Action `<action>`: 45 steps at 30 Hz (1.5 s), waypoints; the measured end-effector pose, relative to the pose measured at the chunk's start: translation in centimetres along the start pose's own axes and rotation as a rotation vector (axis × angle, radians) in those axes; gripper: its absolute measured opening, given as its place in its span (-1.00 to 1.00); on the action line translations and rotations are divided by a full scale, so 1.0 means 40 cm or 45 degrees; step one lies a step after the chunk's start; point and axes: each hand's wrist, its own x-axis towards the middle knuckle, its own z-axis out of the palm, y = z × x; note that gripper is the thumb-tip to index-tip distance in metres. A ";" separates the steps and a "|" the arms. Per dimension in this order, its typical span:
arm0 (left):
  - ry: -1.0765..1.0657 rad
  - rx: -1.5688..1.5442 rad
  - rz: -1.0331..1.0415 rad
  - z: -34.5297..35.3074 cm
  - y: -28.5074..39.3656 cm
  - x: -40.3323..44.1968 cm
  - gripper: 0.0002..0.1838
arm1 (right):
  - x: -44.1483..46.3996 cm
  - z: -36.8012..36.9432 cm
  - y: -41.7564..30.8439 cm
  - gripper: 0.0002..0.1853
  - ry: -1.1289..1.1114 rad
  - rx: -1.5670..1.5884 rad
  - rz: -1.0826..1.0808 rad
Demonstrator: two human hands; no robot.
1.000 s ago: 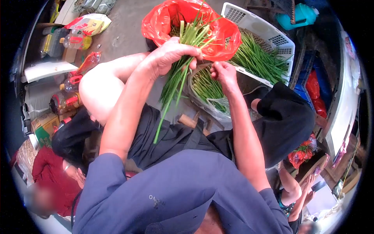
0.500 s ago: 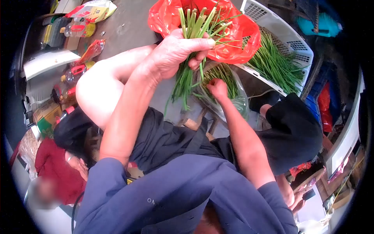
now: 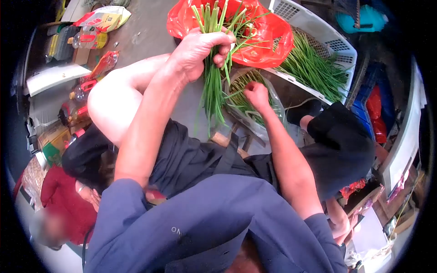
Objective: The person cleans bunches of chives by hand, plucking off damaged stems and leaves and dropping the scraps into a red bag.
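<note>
My left hand (image 3: 196,51) is wrapped round a bunch of long green stalks (image 3: 212,95), the cut ends up and the leaves hanging down. Just behind it is a red plastic bag (image 3: 273,43), open at the top, with green scraps inside. My right hand (image 3: 257,94) is over a clear plastic bag (image 3: 259,129) of more green stalks, its fingers curled together; whatever they hold is too small to make out. Beyond, at the right, a white crate (image 3: 350,57) holds a pile of long green stalks (image 3: 314,70).
Bottles (image 3: 88,40) and a carton (image 3: 54,142) stand along the left. A person in a red top (image 3: 68,204) sits at lower left; another person's arm (image 3: 337,218) shows at lower right. A teal container (image 3: 364,19) lies at upper right, near blue crates (image 3: 364,104).
My right hand has moved down from beside the bunch to the clear bag's stalks. My left hand still grips the bunch, now more upright. The whole view has shifted slightly.
</note>
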 end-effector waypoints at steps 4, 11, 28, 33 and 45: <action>-0.028 0.010 0.038 -0.001 -0.014 -0.003 -0.88 | 0.007 -0.101 -0.040 -0.76 -0.018 0.486 0.050; -0.100 0.470 0.114 -0.004 -0.038 0.003 -0.87 | -0.079 -0.293 -0.247 -0.84 -0.145 1.327 0.002; -0.451 0.207 -0.162 0.052 -0.102 -0.003 -0.80 | -0.123 -0.297 -0.325 -0.81 -0.136 1.634 -0.179; -0.340 0.105 -0.116 0.045 -0.113 0.010 -0.82 | -0.130 -0.277 -0.333 -0.80 0.088 1.279 -0.167; -0.293 0.059 -0.090 0.044 -0.113 0.015 -0.84 | -0.136 -0.254 -0.359 -0.79 0.121 1.171 -0.240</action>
